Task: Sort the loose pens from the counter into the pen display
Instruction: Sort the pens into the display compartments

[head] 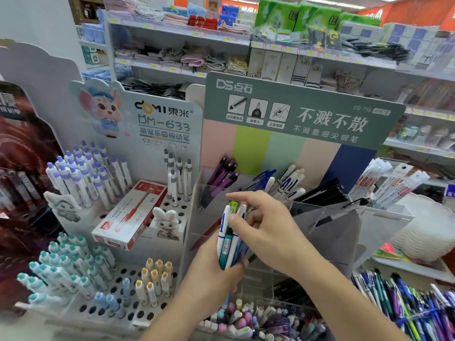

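Note:
My left hand (216, 271) grips a bunch of mixed pens (230, 239), white, teal and blue, held upright in front of the clear acrylic pen display (344, 225). My right hand (266, 230) reaches over the bunch and pinches one pen with a green top (233, 206) between thumb and fingers. The display's compartments hold purple pens (225, 178), blue and white pens (283, 183) and black pens (322, 193) under a green DS sign (302, 114).
A white peg-hole stand (157, 308) with purple-, teal- and yellow-capped pens sits at the left, a red and white pen box (130, 215) lying on it. Loose pens (408, 301) lie heaped at the lower right. A bin of erasers (248, 318) sits below my hands.

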